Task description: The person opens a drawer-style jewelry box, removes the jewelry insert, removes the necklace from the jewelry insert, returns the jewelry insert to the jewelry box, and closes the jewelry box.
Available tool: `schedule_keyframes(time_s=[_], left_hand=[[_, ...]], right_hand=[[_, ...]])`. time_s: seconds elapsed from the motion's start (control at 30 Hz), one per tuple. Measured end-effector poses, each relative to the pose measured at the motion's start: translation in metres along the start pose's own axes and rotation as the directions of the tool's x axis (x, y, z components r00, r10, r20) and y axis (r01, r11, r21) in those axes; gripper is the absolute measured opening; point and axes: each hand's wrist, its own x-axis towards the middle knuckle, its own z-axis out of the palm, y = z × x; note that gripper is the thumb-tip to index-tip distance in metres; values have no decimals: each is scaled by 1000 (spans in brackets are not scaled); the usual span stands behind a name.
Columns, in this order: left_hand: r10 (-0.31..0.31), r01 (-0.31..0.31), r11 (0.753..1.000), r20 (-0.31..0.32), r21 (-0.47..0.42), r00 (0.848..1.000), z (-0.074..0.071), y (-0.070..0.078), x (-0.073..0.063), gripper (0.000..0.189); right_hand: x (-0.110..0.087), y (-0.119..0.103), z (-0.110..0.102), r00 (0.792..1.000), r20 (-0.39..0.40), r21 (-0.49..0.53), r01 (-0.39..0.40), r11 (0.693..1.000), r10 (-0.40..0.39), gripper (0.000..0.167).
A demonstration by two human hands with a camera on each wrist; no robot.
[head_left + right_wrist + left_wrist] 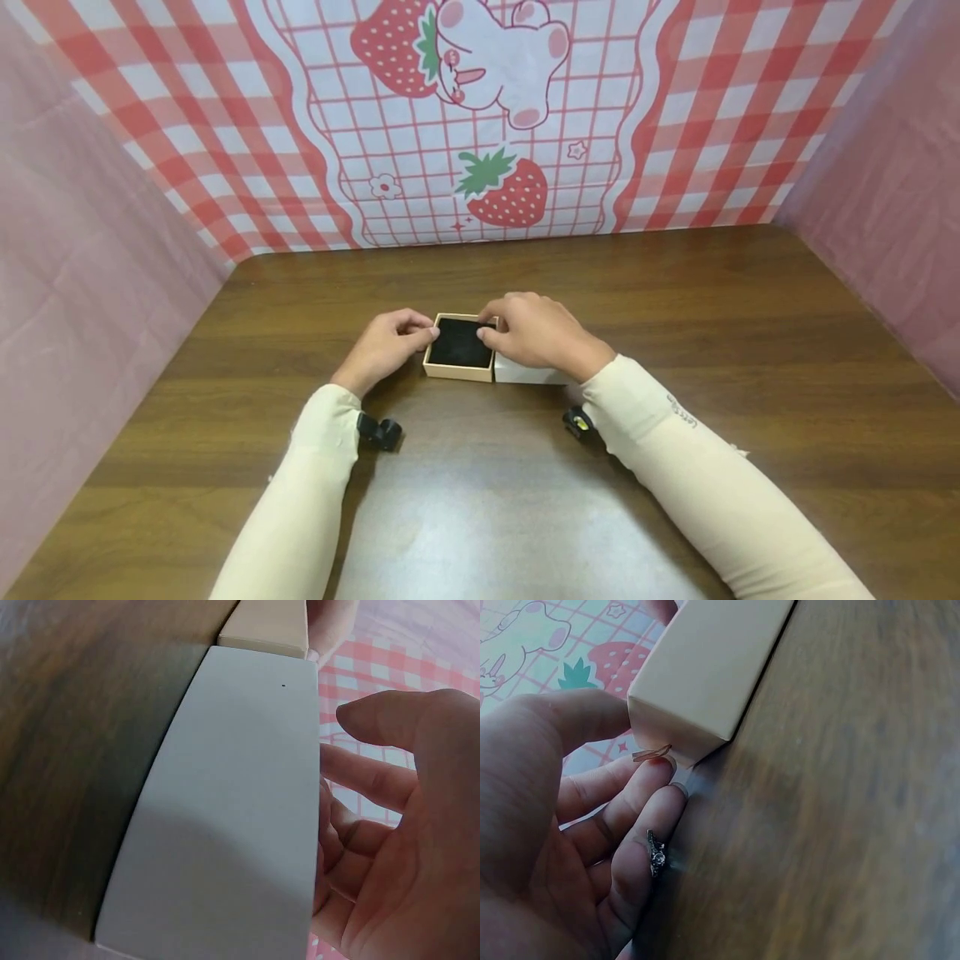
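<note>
A small tan box (459, 373) stands on the table, top off, with a black insert (459, 343) inside. My left hand (382, 346) holds its left end, thumb over the rim and fingers against the outer wall. In the left wrist view, a thin ribbon tab (652, 754) sticks out of that wall by the fingertips, and a small silver-coloured jewelled piece (655, 853) shows at the little finger. My right hand (536, 329) is over the box's right end, thumb above the insert. Its other fingers are partly hidden behind a white lid-like box (225, 802).
The white box stands end to end against the tan one on the wooden table (465, 500). A strawberry-print cloth (480, 125) hangs at the back, with pink cloths (90, 250) on both sides. Wrist cameras (381, 432) hang beneath my sleeves.
</note>
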Motion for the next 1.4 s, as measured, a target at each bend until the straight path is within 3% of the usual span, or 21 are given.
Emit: schedule_keyframes(time_s=[0.4, 0.73, 1.4], left_hand=[[14, -14, 1000, -5, -12, 1000, 4, 4, 3, 23], [11, -11, 1000, -4, -3, 1000, 7, 2, 2, 21], [-6, 6, 1000, -8, -1, 1000, 0, 0, -2, 22]], right_hand=[[-13, 1, -9, 999, -16, -15, 36, 999, -36, 36], [-25, 8, -8, 995, -78, -17, 60, 998, -61, 32], [-54, 14, -7, 981, -143, -102, 114, 988, -128, 26]])
